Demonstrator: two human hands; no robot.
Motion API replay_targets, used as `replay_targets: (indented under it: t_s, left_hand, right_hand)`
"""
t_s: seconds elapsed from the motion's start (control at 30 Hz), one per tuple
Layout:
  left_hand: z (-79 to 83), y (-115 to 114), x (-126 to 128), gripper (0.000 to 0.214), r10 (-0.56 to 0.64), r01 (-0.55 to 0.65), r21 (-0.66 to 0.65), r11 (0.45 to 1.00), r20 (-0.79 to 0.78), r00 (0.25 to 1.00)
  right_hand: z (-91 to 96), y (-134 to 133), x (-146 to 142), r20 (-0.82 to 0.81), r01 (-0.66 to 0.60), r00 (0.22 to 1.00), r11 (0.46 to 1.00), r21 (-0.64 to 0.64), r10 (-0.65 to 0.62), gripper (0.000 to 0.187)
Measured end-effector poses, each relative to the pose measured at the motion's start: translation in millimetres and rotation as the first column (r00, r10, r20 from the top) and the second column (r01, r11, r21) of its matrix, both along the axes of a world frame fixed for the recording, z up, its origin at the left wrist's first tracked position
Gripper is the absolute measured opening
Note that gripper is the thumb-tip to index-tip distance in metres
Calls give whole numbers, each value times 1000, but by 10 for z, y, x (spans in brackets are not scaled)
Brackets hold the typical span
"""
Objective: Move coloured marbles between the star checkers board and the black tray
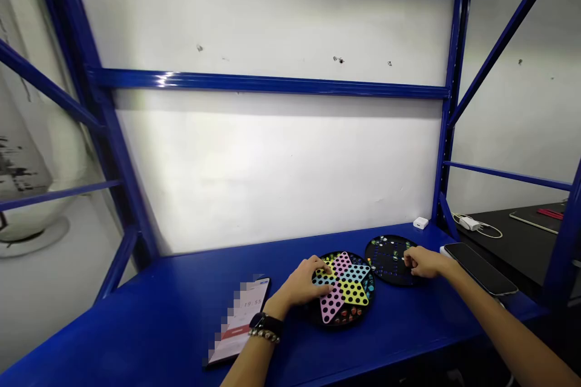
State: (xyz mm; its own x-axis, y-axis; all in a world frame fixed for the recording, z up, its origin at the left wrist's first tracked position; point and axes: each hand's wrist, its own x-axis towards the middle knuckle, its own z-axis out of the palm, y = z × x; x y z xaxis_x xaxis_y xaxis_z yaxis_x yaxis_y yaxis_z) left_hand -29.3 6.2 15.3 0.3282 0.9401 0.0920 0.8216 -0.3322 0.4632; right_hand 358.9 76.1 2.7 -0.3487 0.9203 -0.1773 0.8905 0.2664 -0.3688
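Note:
My left hand (303,283) lies over the left side of a round Chinese checkers board (338,285), thumb and fingers apart on its coloured star. Pink, yellow and blue points with dark holes make up the star. Red pieces (348,315) sit in the front rim section and blue pieces (370,284) in the right one. To the right, my right hand (423,262) reaches over a round black tray (385,272) with its fingers curled down and pressed together. Whatever they pinch, if anything, is hidden. Small pieces (382,239) lie scattered on that tray.
A phone with a lit screen (240,320) lies left of my left forearm. A dark-screened phone (480,267) sits under my right forearm's far side. At the back right is a small white case (420,223). Blue rack posts (442,151) frame the blue tabletop (181,314).

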Motion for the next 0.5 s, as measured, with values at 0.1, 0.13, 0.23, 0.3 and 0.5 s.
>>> replay_targets:
  t_s: [0.1, 0.13, 0.23, 0.3, 0.5]
  left_hand:
    - [-4, 4, -3, 38, 1, -1, 8, 1000, 3, 1000]
    - [-1, 0, -2, 39, 2, -2, 10, 1000, 6, 1000]
    - [19, -19, 9, 40, 1, -1, 2, 1000, 6, 1000]
    - [32, -33, 19, 40, 6, -6, -10, 1000, 3, 1000]
    - [34, -43, 36, 36, 11, -10, -21, 1000, 18, 1000]
  right_hand:
    - [-91, 27, -56, -36, -11, 999, 999, 32, 12, 31]
    - [-86, 37, -94, -46, -2, 999, 999, 49, 4, 33]
    - [-19, 54, -237, -53, 35, 998, 996, 84, -31, 39]
    - [13, 57, -330, -32, 31, 999, 994, 106, -28, 43]
    - [-121, 91, -468, -40, -37, 998, 979, 202, 46, 20]
